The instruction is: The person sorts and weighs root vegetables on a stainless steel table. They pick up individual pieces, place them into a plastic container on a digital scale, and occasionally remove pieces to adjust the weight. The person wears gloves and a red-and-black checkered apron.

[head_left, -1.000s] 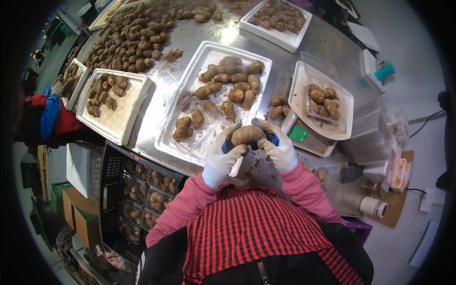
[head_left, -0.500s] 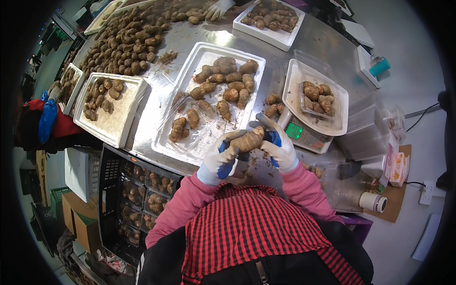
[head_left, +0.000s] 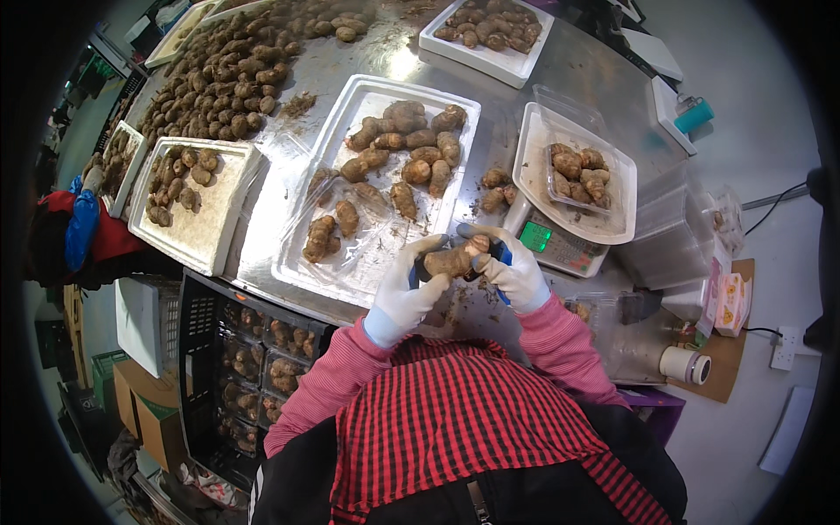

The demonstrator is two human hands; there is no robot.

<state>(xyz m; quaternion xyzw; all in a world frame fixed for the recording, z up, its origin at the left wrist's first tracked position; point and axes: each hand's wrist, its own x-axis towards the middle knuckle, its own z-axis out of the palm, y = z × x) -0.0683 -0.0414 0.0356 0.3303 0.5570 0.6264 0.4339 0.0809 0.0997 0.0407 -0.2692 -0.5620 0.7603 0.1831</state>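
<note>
Between my two hands, just above the table's near edge, is a brown taro root (head_left: pixel 448 262) with a pale pinkish end on the right. My left hand (head_left: pixel 407 284), in a white glove with blue on the palm side, grips the root's left part. My right hand (head_left: pixel 516 273), gloved alike, is closed around its right end. Beyond them lies a white foam tray (head_left: pixel 289 236) with several taro roots and clear film over its left part. Right of the hands stands a scale (head_left: pixel 560 249) with a lit green display, bearing a white tray and a clear box (head_left: pixel 582 179) of taro.
A large taro heap (head_left: pixel 219 83) covers the far left. Foam trays of taro stand at left (head_left: pixel 223 206) and far back (head_left: pixel 490 57). Below left, a black crate (head_left: pixel 197 350) holds packed boxes. Stacked clear containers (head_left: pixel 665 232) stand right. A person's blue sleeve (head_left: pixel 81 229) shows at left.
The taro has been turned in my hands and my left grip has shifted, thumb now lying along the near side. The view has moved slightly; a gloved hand at the far heap is gone.
</note>
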